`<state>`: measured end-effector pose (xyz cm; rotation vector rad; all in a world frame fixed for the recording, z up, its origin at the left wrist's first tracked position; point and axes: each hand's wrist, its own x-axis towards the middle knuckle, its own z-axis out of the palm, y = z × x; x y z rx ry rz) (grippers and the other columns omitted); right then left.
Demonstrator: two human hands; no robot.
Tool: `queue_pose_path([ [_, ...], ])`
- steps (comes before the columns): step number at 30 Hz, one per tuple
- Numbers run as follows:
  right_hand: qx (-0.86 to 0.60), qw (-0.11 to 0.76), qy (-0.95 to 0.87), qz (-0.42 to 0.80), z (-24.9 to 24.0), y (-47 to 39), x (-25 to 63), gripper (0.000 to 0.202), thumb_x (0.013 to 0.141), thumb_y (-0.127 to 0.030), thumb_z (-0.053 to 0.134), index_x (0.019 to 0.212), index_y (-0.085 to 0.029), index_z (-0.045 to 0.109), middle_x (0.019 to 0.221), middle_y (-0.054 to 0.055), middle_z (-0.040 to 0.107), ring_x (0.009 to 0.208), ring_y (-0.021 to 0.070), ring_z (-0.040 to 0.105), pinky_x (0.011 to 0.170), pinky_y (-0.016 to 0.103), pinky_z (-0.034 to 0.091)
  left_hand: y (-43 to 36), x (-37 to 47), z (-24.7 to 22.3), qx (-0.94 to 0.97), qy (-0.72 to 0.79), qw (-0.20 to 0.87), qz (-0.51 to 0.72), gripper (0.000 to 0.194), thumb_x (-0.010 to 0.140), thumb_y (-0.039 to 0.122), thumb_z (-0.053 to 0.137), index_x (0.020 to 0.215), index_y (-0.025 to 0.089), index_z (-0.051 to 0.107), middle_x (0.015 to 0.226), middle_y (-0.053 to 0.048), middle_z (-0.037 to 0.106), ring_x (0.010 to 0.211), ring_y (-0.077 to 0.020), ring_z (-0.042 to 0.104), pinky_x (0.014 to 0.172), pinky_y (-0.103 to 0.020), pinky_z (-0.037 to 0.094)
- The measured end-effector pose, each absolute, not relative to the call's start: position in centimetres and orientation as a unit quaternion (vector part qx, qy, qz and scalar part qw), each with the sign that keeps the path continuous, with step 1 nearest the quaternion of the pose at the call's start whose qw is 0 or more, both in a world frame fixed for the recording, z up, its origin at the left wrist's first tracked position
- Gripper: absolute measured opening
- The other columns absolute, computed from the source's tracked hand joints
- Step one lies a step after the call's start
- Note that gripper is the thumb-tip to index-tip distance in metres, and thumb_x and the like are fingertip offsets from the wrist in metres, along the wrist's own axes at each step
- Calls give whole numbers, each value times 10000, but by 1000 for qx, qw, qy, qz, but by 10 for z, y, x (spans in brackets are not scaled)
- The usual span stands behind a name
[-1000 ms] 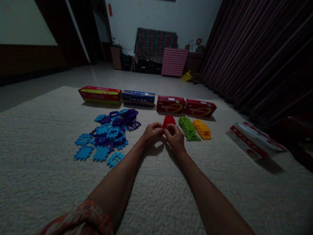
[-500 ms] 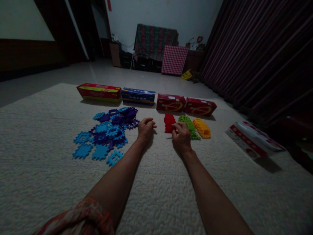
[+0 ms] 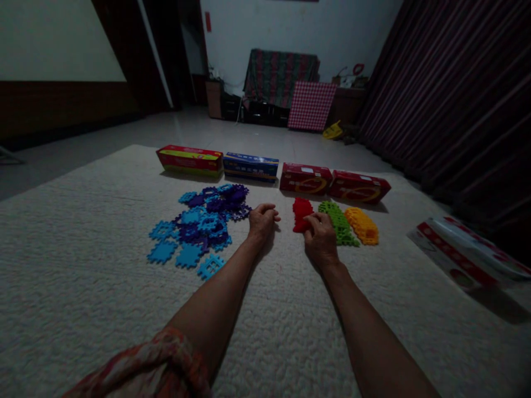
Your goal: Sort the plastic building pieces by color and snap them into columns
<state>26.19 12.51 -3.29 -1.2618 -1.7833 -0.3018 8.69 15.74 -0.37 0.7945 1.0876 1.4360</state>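
Observation:
My right hand is closed at the near edge of a row of red interlocking plastic tiles, thumb and fingertips pinching a red tile there. Just right of that hand lie toothed green tiles, partly covered by the fingers. Yellow tiles make a row further right. My left hand rests on its side on the mat, fingers loosely bent and apart, with nothing in it. To its left spreads a loose heap of toothed tiles, some dark purple, others light blue.
A red-and-yellow box, a blue box and two dark red boxes stand lined up behind the tiles. A white-and-red package lies at the right. Everything rests on a pale quilted mat.
The whole scene has shifted right in view as the head turned slightly left. My right hand stays at the red tiles, and a red tile now shows at its fingertips. My left hand stays put.

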Motion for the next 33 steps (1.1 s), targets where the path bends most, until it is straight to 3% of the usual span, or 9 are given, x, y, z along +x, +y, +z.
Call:
queue_pose_path([
  [18,-519,377,-754,-145,-29,110,247,210,764,-78,521,848,-191,677,918,100,642,878,260,538,832,391,460,161,87,-7,306,449,585,602,257,667,122,524,912,145,594,718,0,591,552,-101,578,487,-211,467],
  [24,-512,425,-736,-125,-32,110,219,252,765,-61,496,879,-181,685,937,96,652,875,247,572,834,383,477,153,77,0,304,448,598,590,265,653,67,486,877,142,605,705,-2,589,551,-102,597,473,-191,423],
  [29,-501,423,-754,-50,-32,118,194,240,732,-60,495,824,-195,670,868,82,647,841,242,595,807,375,493,159,39,13,361,486,530,595,246,668,58,492,838,145,646,694,-7,628,554,-97,624,517,-186,413],
  [33,-490,417,-766,7,-36,116,181,166,754,-93,527,788,-209,642,844,76,645,809,234,607,761,365,495,179,-10,24,442,539,417,583,260,712,84,483,841,170,693,702,-2,658,608,-139,667,622,-256,513],
])
